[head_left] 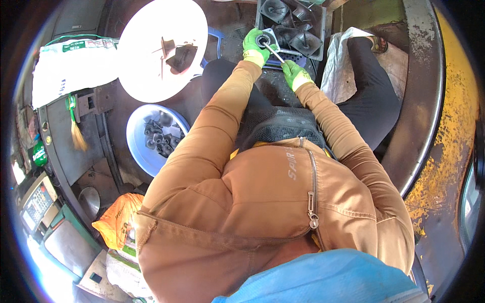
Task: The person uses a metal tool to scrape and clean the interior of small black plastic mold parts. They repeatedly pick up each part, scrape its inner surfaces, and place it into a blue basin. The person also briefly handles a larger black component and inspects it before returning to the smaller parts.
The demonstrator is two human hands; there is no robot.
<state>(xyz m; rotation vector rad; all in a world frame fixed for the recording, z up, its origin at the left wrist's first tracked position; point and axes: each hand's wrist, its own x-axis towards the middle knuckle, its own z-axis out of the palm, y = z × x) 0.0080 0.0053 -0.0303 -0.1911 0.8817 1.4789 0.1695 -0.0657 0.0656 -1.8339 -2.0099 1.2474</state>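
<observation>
My left hand (252, 49), in a green glove, grips a dark part with a square flange and a round opening (263, 39). My right hand (294, 75), gloved the same way, is closed round a slim pale rod-like tool (274, 53). The tool's far end reaches the part's round opening; whether it is a knife or a scraper cannot be made out. Just beyond my hands, black funnel-shaped parts with square flanges (306, 43) lie piled in a dark crate (322, 30).
A round white tabletop (134, 55) at the left bears a dark part. Below it stands a pale blue tub (135, 142) with several small black parts. White sacks (76, 70) lie at the far left, an orange bag (118, 219) lower down. A worn yellow machine side (444, 156) borders the right.
</observation>
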